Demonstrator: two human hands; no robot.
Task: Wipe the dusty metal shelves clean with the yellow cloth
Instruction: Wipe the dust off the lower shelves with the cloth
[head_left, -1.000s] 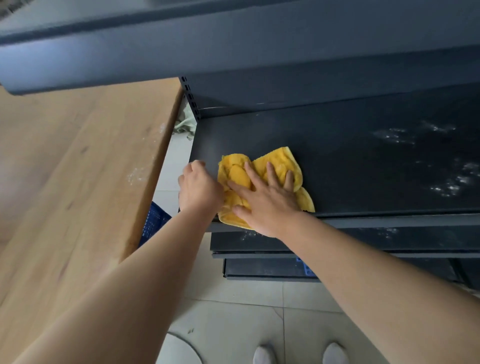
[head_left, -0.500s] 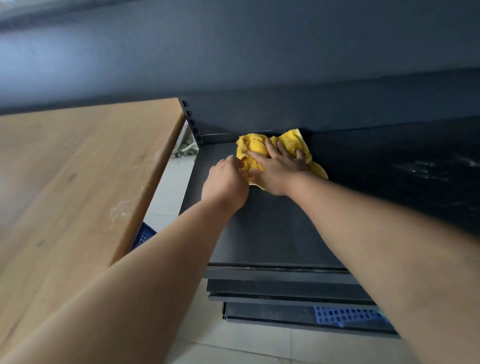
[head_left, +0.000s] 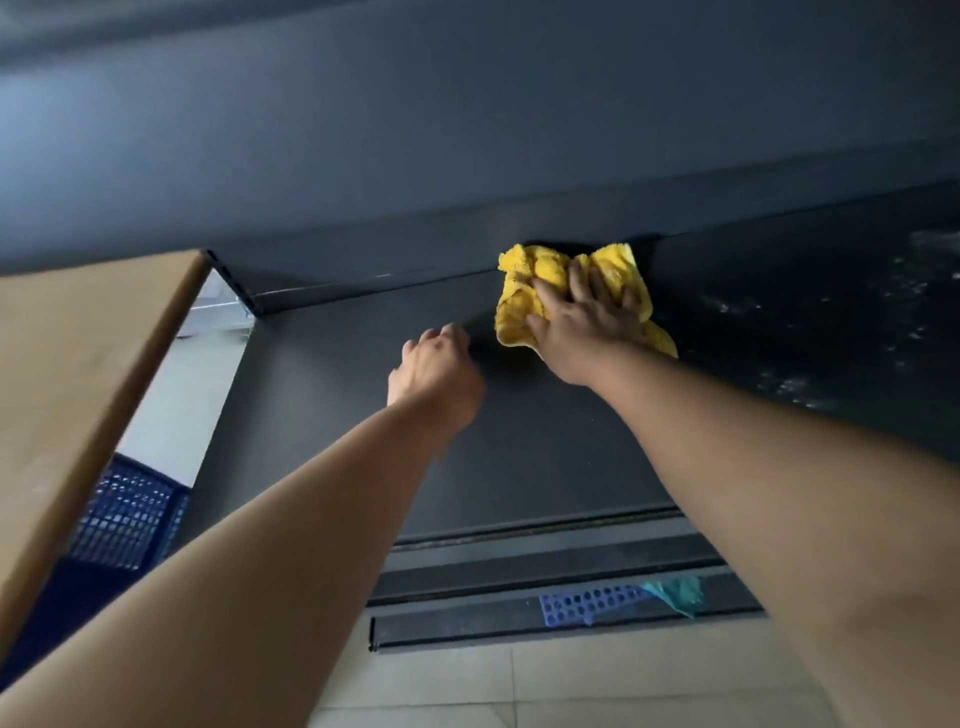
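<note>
Hands farther right than before: right hand (head_left: 584, 325) flat on yellow cloth (head_left: 524, 280), left hand (head_left: 436, 376) loosely curled, empty.

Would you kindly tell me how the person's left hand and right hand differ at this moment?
The right hand presses flat on the yellow cloth, fingers spread; the left hand touches no cloth, its fingers loosely curled, holding nothing. The right hand reaches the back of the shelf; the left hand is nearer the front. Both are bare, over the same dark shelf.
</note>
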